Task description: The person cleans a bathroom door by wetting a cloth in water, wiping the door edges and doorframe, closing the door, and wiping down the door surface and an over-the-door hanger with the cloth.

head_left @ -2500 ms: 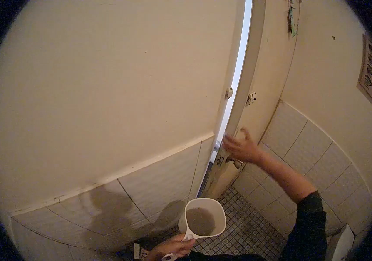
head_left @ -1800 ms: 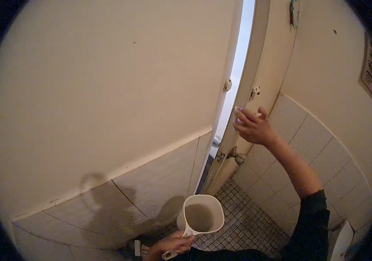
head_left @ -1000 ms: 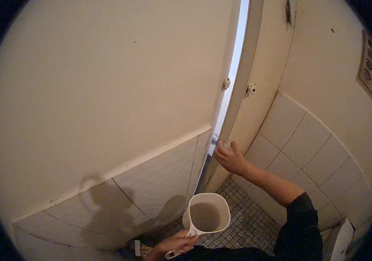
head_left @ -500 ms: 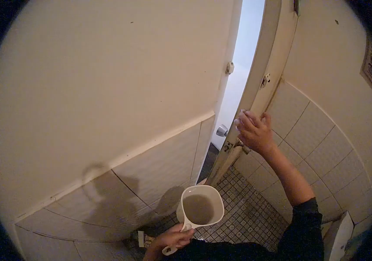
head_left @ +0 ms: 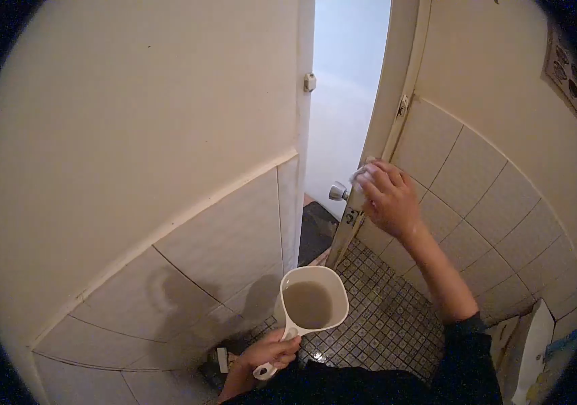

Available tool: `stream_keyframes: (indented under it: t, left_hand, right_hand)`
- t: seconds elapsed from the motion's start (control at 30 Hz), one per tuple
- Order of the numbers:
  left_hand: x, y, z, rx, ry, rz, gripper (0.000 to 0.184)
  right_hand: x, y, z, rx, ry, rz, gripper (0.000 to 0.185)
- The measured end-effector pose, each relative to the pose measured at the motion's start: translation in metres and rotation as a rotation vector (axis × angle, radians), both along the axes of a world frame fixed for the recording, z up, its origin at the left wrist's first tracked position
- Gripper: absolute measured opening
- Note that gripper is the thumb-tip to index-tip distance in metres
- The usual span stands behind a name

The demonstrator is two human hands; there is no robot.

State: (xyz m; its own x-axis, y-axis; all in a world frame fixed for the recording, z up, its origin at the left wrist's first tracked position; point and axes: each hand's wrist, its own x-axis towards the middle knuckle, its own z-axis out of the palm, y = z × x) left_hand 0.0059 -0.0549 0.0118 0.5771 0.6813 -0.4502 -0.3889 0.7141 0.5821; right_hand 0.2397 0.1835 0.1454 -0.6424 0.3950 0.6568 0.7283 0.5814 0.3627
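Note:
My left hand (head_left: 271, 352) is closed around the handle of a white dipper (head_left: 338, 287), held upright at the bottom centre. Cloudy greyish-brown liquid (head_left: 307, 304) fills part of it. My right hand (head_left: 391, 199) reaches up to the door (head_left: 377, 128) with its fingers curled together near the door's edge. Something whitish (head_left: 361, 170) shows at those fingertips, too blurred to name. Just left of the fingers, a silver doorknob (head_left: 338, 192) sticks out from the door.
A cream wall with white tiles (head_left: 217, 229) runs along the left. Small patterned tiles (head_left: 386, 307) cover the floor. Past the doorway lies a dark mat (head_left: 317, 229). A white basin-like fixture (head_left: 531, 358) stands at the lower right, with a patterned picture (head_left: 570, 81) above on the wall.
The gap at the doorway has widened, with more of the bright space and dark mat showing. My right hand has tightened its curl at the door's edge. The dipper stays in my left hand.

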Motion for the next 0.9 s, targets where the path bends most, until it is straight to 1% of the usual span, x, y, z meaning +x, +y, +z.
stream_keyframes:
  t: [0.07,0.13,0.2,0.27,0.37,0.47,0.5,0.6,0.67,0.7,0.8,0.87,0.9]
  left_hand:
    - [0.007,-0.005,-0.001,-0.016,-0.001,0.002,0.011]
    - [0.016,-0.008,-0.001,0.008,0.005,-0.025,0.011]
    - [0.023,-0.011,-0.001,0.015,0.008,-0.043,0.01]
    - [0.029,-0.018,-0.004,0.001,0.01,-0.048,0.008]
    - [0.042,-0.026,-0.005,0.025,0.028,-0.069,0.008]
    - [0.056,-0.032,0.001,0.024,0.062,-0.111,0.012]
    - [0.059,-0.034,0.001,0.044,0.052,-0.132,0.012]
    - [0.068,-0.042,-0.001,0.074,0.009,-0.171,0.013]
    - [0.075,-0.047,-0.004,0.068,-0.034,-0.169,0.013]
    - [0.079,-0.05,-0.001,0.056,-0.014,-0.163,0.013]
    - [0.092,-0.059,0.012,0.039,0.025,-0.13,0.013]
    - [0.103,-0.065,0.017,0.032,0.025,-0.082,0.014]
    - [0.107,-0.067,0.015,0.035,0.017,-0.095,0.014]
  right_hand:
    - [-0.008,-0.041,0.002,-0.376,0.259,0.128,0.042]
    - [-0.01,-0.066,-0.033,-0.675,0.277,0.379,0.044]
    - [-0.016,-0.096,-0.06,-0.991,-0.077,0.505,0.043]
    - [-0.018,-0.118,-0.106,-1.028,-0.075,0.571,0.041]
    - [-0.014,-0.137,-0.148,-1.069,-0.133,0.433,0.039]
    - [-0.005,-0.145,-0.187,-0.992,-0.355,0.347,0.039]
    - [-0.004,-0.152,-0.177,-1.03,-0.393,0.251,0.04]
    - [0.01,-0.167,-0.142,-1.201,-0.129,0.26,0.042]
    - [0.023,-0.169,-0.141,-1.122,-0.069,0.33,0.045]
    - [0.029,-0.169,-0.141,-1.079,-0.041,0.364,0.047]
    - [0.045,-0.175,-0.142,-1.062,-0.092,0.333,0.055]
    - [0.053,-0.182,-0.137,-1.102,-0.092,0.281,0.053]
    - [0.056,-0.185,-0.135,-1.123,-0.092,0.257,0.052]
